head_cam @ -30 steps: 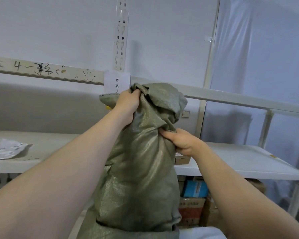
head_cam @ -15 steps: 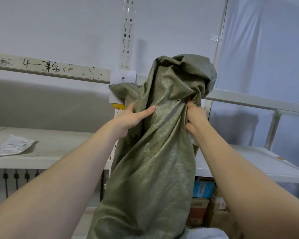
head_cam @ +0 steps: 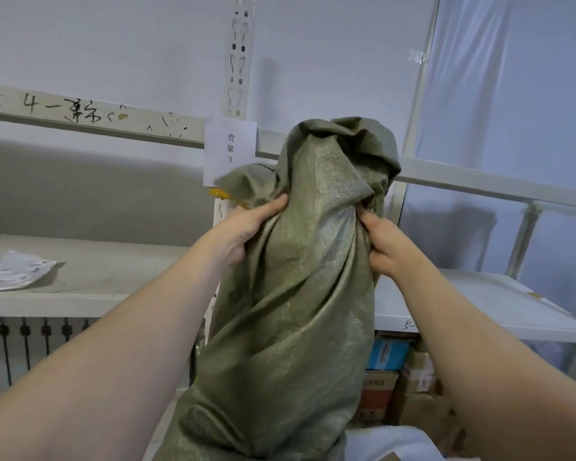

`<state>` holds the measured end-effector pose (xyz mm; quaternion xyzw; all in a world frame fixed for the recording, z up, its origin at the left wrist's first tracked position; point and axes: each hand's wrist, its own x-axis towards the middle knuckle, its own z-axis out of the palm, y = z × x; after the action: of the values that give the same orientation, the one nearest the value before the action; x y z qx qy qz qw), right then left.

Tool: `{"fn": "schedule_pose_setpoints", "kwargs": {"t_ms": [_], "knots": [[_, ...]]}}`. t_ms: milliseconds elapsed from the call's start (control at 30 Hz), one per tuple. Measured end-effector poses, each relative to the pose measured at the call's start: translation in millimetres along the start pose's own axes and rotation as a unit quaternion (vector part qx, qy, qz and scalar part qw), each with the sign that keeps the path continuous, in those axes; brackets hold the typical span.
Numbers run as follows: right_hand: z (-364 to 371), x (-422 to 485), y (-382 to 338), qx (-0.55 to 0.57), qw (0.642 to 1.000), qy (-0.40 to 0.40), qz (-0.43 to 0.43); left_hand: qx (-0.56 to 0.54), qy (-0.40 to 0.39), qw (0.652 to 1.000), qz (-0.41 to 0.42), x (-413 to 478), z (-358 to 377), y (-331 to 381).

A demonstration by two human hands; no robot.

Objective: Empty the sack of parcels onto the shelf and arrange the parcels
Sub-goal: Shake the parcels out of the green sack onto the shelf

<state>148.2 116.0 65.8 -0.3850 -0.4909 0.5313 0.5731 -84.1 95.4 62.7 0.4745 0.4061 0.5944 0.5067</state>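
A tall olive-green woven sack (head_cam: 300,294) stands upright in front of me, its crumpled top bunched at the level of the upper shelf rail. My left hand (head_cam: 246,231) grips the sack's left side just below the top. On the opposite side my right hand (head_cam: 384,247) clutches a fold of the fabric. The sack's contents are hidden. A white shelf (head_cam: 90,281) runs behind it on the left, and a second white shelf (head_cam: 479,304) runs on the right.
A flat silver-white parcel (head_cam: 15,271) lies on the left shelf. A paper label (head_cam: 230,149) hangs on the slotted upright post (head_cam: 238,54). Cardboard boxes (head_cam: 406,371) are stacked under the right shelf. A translucent plastic sheet (head_cam: 512,94) covers the right side.
The sack's top has come down from its higher position half a second ago. Both hands keep their hold near the top, and my left thumb is now pressed into the fabric.
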Motion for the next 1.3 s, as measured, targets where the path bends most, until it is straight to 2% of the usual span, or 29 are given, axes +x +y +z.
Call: {"fn": "schedule_pose_setpoints", "kwargs": {"t_ms": [100, 200, 333, 533, 667, 767, 833, 900, 1033, 1100, 1167, 1233, 1300], "knots": [[-2, -1, -3, -0.069, 0.997, 0.018, 0.018, 0.074, 0.036, 0.997, -0.002, 3, 12, -3], [-4, -5, -6, -0.14, 0.986, 0.086, 0.027, 0.071, 0.079, 0.994, 0.012, 6, 17, -2], [-7, -3, -21, -0.04, 0.986, 0.152, -0.054, -0.003, 0.117, 0.989, 0.086, 14, 18, 26], [0, -1, -57, -0.046, 0.972, 0.179, -0.143, -0.044, 0.126, 0.972, 0.191, 10, 34, 75], [-2, 2, -57, -0.078, 0.967, 0.193, -0.148, -0.023, 0.116, 0.976, 0.184, 10, 37, 76], [-9, 4, -41, -0.086, 0.977, 0.175, -0.084, 0.018, 0.1, 0.986, 0.135, 11, 36, 63], [-10, 2, -31, -0.094, 0.985, 0.145, -0.016, 0.025, 0.122, 0.985, 0.121, 15, 34, 55], [-12, -4, -22, -0.153, 0.981, 0.112, 0.035, 0.014, 0.159, 0.98, 0.119, 20, 32, 47], [-30, -17, -7, -0.236, 0.963, -0.018, 0.127, -0.025, 0.225, 0.969, 0.098, 27, 25, 44], [-33, -23, 0, -0.26, 0.951, -0.086, 0.146, -0.074, 0.237, 0.965, 0.08, 27, 23, 48], [-27, -26, 8, -0.294, 0.936, -0.118, 0.154, -0.116, 0.222, 0.966, 0.059, 26, 27, 50], [-13, -28, 13, -0.31, 0.929, -0.13, 0.153, -0.136, 0.189, 0.971, 0.052, 23, 38, 49], [0, -23, 17, -0.335, 0.929, -0.098, 0.125, -0.131, 0.158, 0.977, 0.053, 21, 50, 46]]}}
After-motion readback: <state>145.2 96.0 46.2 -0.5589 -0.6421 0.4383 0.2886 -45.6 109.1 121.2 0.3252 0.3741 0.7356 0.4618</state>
